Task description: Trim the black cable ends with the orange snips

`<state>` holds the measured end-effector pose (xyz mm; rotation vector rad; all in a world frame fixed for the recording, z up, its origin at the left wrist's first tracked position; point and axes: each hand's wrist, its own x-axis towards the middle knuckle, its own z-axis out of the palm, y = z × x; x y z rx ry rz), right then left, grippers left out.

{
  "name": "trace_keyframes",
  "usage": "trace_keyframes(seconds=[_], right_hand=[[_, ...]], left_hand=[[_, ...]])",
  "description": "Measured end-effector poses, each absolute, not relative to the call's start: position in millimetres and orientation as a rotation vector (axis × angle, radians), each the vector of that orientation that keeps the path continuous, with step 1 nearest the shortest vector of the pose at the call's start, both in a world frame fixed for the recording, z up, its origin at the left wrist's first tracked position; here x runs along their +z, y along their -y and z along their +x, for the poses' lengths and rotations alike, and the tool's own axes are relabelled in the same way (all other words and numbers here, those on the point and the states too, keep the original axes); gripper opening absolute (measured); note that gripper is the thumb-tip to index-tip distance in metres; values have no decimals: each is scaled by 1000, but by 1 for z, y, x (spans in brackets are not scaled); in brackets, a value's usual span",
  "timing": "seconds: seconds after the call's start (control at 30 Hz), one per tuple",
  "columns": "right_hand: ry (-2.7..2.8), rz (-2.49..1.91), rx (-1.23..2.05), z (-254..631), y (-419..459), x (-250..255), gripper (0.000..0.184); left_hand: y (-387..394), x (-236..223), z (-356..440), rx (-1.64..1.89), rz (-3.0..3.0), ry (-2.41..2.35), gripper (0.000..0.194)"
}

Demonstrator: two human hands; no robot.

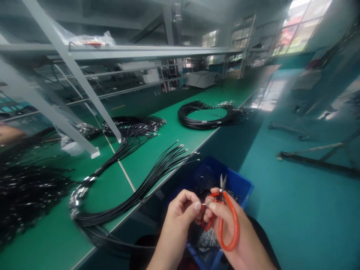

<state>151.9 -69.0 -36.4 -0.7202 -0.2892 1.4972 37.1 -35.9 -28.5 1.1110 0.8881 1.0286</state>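
My right hand point(239, 240) is closed round a pair of orange-handled snips point(225, 221), whose small metal blades point up. My left hand point(180, 213) pinches a tiny metal piece at its fingertips, too small to name, right against the fingers of the right hand. Both hands hover over a blue plastic bin point(242, 185) that holds black wire and small metal bits. To the left, a long bundle of black cables point(135, 187) with metal ends lies across the green workbench point(174, 135).
A coil of black cable point(208, 114) lies farther along the bench, and more cable bundles point(25, 195) are heaped at the left. A slanted metal frame post point(75, 90) and shelf stand above the bench. A teal floor point(295, 210) stretches to the right. Another person's hand point(8, 133) shows at the far left.
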Motion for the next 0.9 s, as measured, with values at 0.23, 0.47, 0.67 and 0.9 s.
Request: trace_keyframes(seconds=[0.23,0.47,0.67,0.9], right_hand=[[243,-739,1489,150,64,-34,22],[239,-741,1511,144,65,-31,19],[315,-821,1455,143,62,-32,22],[396,-967,1335,143,56,-25,38]], left_hand=[[39,-28,28,1192,2197,-1261,22],[41,-27,24,1111,1972,-1306,13],[42,-31,27,946,1360,-1038,12],[38,-38,26,912,1164,-940,22]])
